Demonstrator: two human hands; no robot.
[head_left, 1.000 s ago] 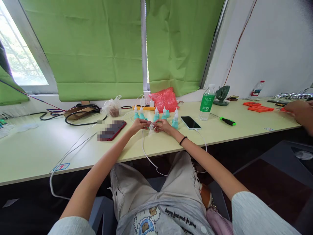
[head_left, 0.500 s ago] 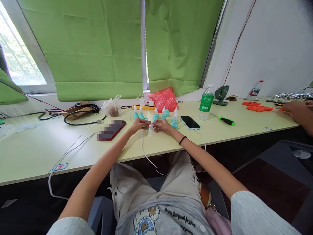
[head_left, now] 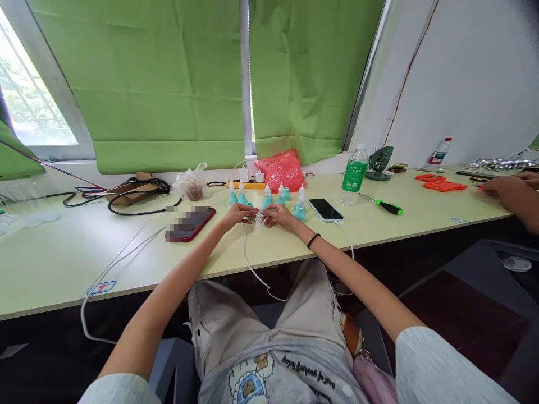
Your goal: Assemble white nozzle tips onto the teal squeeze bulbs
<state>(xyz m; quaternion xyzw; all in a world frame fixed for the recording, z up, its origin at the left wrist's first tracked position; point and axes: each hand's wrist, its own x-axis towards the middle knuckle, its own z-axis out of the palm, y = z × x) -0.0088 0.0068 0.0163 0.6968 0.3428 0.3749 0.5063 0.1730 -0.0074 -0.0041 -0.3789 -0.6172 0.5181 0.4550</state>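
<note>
My left hand [head_left: 240, 215] and my right hand [head_left: 278, 215] meet over the table, fingers pinched close together. Between their fingertips is a small clear plastic piece [head_left: 259, 217], held by both; its exact shape is too small to make out. Teal squeeze bulbs with pointed whitish tips stand around the hands: two behind my left hand, such as this teal bulb [head_left: 242, 198], and several beyond my right, among them the nearest teal bulb [head_left: 300, 212]. An untipped teal bulb [head_left: 287, 194] stands at the back. Another is partly hidden behind my left fingers.
A phone in a red case [head_left: 197, 224] lies left, a white phone [head_left: 326, 210] with a cable right. Farther right are a green-labelled bottle [head_left: 354, 177], a screwdriver [head_left: 389, 207] and a small fan [head_left: 380, 164]. Pink bubble wrap [head_left: 281, 171] sits behind. Another person's hand [head_left: 509, 191] is far right.
Both hands stay in nearly the same place, and the clear piece between them shows slightly more. The view has shifted a little. At far right the other person's hand has moved slightly.
</note>
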